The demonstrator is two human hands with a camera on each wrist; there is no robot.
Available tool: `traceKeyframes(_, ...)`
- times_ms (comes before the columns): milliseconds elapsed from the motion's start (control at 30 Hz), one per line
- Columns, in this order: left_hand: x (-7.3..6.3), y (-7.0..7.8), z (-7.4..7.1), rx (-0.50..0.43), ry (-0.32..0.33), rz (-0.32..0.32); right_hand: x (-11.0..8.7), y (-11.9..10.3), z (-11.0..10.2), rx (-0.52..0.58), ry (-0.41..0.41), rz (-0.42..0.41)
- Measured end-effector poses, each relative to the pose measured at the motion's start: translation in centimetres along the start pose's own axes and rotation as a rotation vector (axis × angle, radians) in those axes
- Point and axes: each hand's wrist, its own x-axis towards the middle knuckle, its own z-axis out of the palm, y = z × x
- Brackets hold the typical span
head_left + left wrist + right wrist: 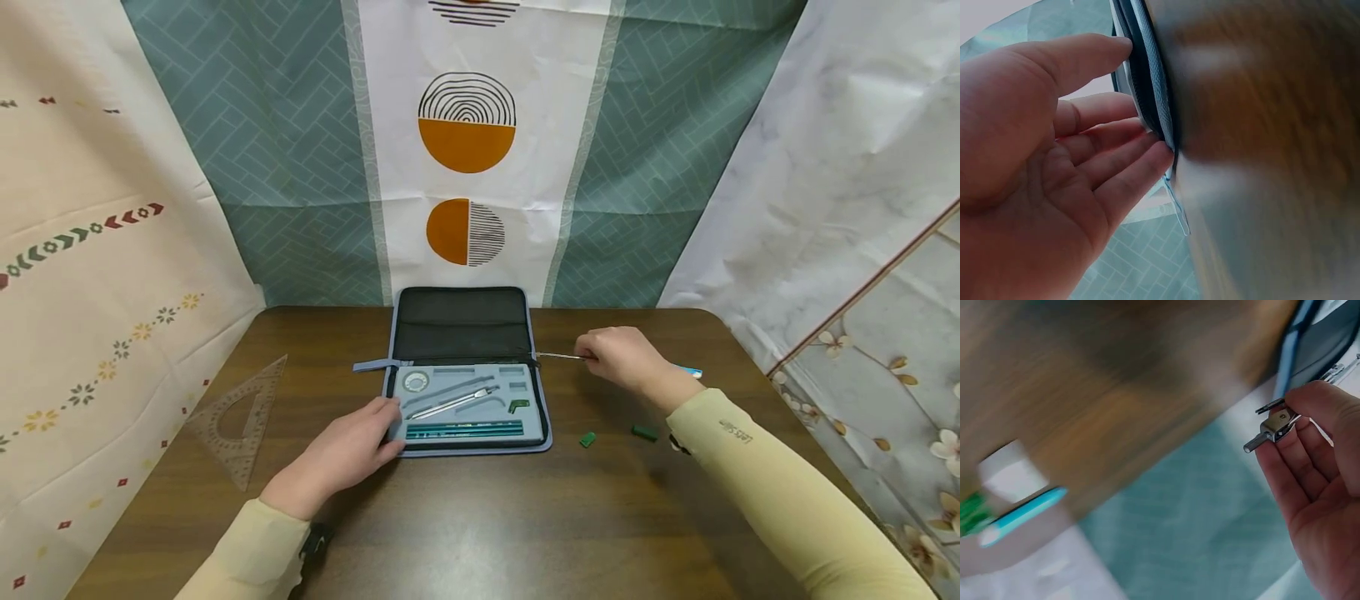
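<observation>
A zip case (461,325) lies unfolded at the middle of the table, its black lid side away from me. Its grey tray (534,423) holds green pencils (465,429), a silver compass (453,403), a small green piece (518,406) and a round whitish item (416,382). My left hand (352,446) rests its fingertips along the case's left edge, thumb by the near corner. To the right of the case, my right hand (618,358) pinches a metal compass-like tool (1277,422) by its hinged head. The tool's thin shaft points left toward the case.
A clear triangular protractor (258,408) lies at the left. Two green pieces, one small (587,439) and one longer (645,432), lie right of the case. Beyond my right wrist are a light-blue stick (1029,515) and a white block (1015,474).
</observation>
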Motion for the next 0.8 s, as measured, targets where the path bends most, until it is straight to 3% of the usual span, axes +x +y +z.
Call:
traceKeyframes(300,0.1,-0.2,-0.1,0.002,-0.008,0.001,4.4,-6.9,0.6,0.020,0.015,-0.139)
traceKeyframes(500,0.3,0.1,-0.1,0.028,0.000,0.009,7.0,-9.9,2.0,-0.012,-0.027,-0.178)
traceKeyframes(800,0.1,-0.1,-0.1,0.013,-0.021,-0.027,10.3,-13.9,2.9,-0.033,-0.117,-0.225)
